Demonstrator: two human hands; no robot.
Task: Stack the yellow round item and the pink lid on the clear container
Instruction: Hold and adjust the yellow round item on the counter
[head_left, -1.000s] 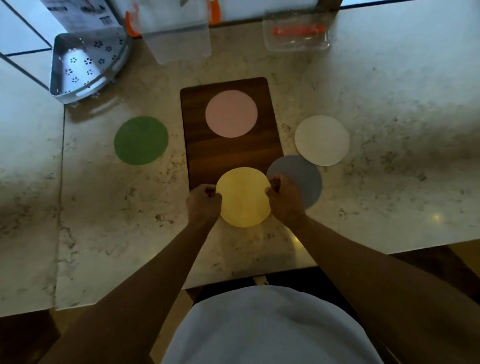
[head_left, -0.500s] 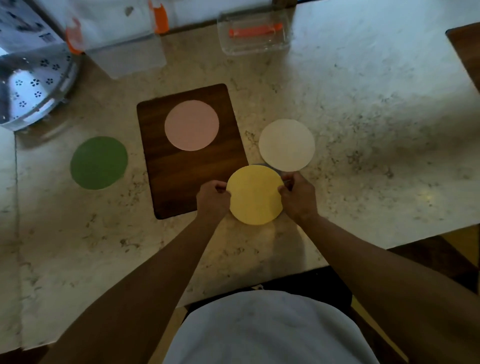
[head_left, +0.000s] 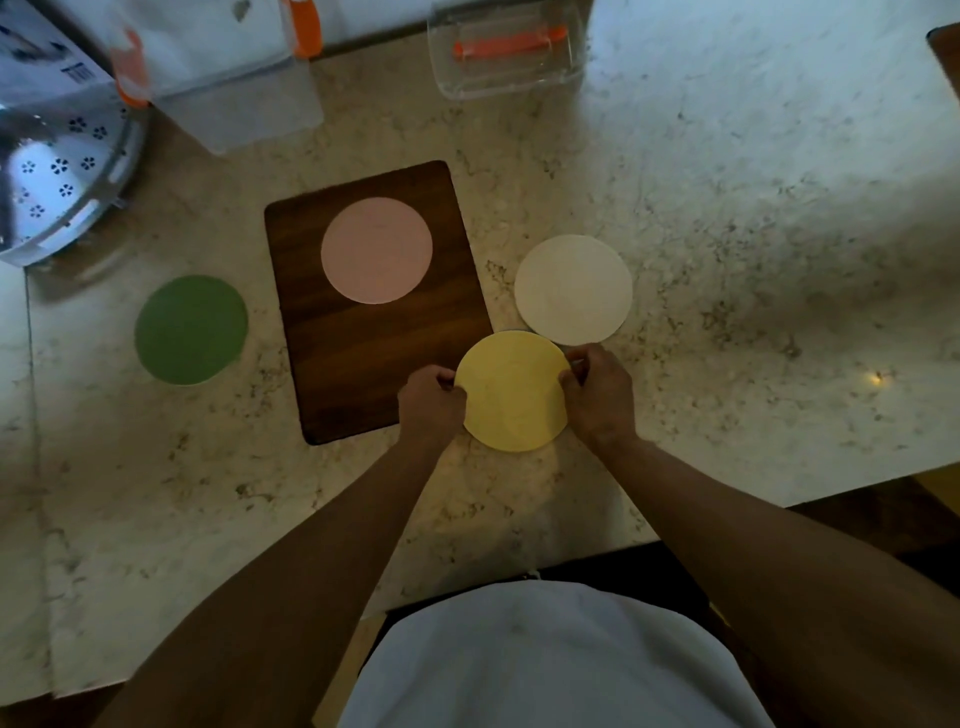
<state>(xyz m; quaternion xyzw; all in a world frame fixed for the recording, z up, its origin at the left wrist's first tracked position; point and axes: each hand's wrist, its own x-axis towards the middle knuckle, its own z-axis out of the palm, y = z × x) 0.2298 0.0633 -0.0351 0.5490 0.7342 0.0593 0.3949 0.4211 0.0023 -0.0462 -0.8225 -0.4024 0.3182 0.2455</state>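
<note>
Both of my hands pinch the edges of the yellow round item (head_left: 511, 389), which is held flat just right of the wooden board's near corner. My left hand (head_left: 431, 400) grips its left edge and my right hand (head_left: 600, 397) grips its right edge. Only a thin grey sliver of something shows at the yellow item's far rim. The pink lid (head_left: 376, 249) lies flat on the far half of the dark wooden board (head_left: 337, 364). The clear container (head_left: 504, 67), with an orange strip inside, stands at the back of the counter, far from both hands.
A white round lid (head_left: 574, 289) lies just beyond my right hand and a green one (head_left: 190, 330) left of the board. A perforated metal rack (head_left: 57, 176) sits at the far left, beside a clear box with orange clips (head_left: 223, 67). The counter's near edge runs below my forearms.
Both hands carried the yellow item to the right, off the board's near end and over the grey round lid, which it now covers. The view also shifted right.
</note>
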